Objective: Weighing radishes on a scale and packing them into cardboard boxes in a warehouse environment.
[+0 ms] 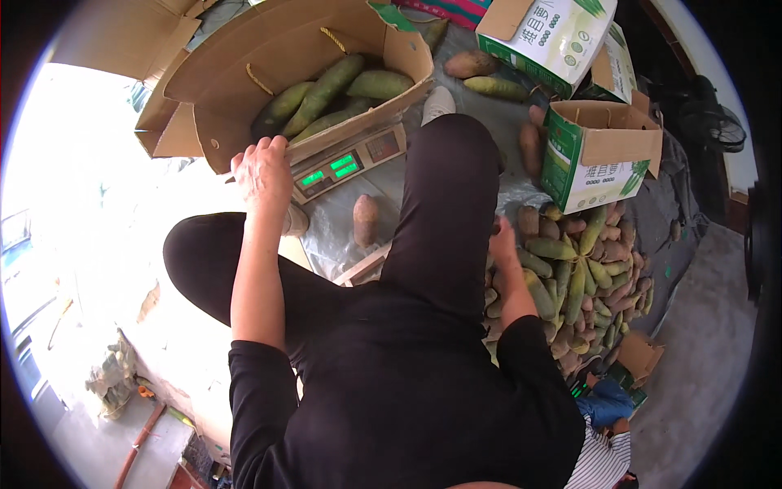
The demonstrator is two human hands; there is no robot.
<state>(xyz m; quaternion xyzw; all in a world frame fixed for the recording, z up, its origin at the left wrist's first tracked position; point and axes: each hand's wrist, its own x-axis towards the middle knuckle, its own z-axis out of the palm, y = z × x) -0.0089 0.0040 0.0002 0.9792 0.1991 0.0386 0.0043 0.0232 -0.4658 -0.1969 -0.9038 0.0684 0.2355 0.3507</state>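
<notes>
My left hand (262, 173) is closed over the near edge of a large open cardboard box (236, 73), its fingers curled at the rim. Several long green radishes (326, 88) lie inside. The box rests on a digital scale (349, 165) with a lit green display. My right hand (503, 243) is down beside my right knee, at the near side of a pile of green radishes (558, 273) and reddish-brown roots. The knee partly hides its fingers, and whether they hold anything does not show. One reddish-brown root (365, 221) lies on the plastic sheet between my legs.
Right of my knee stands an open green-and-white carton (599, 155); another printed carton (544, 41) is behind it. Loose radishes (497, 88) lie near my shoe. A black fan (717, 122) is at the far right. Another person in a striped top (603, 456) sits at the lower right.
</notes>
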